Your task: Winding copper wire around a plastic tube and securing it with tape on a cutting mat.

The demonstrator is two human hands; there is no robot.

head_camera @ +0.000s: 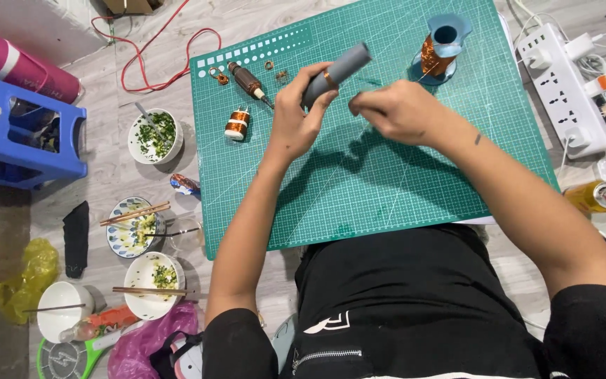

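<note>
While the left hand grips a grey tube above the green cutting mat, the right hand pinches closed beside it, contents unseen. A slip could drop the tube onto the copper coil below.

The floor is pale grey wood-look boards under even light. A blue plastic stool stands at far left, and a white power strip lies at far right.
</note>
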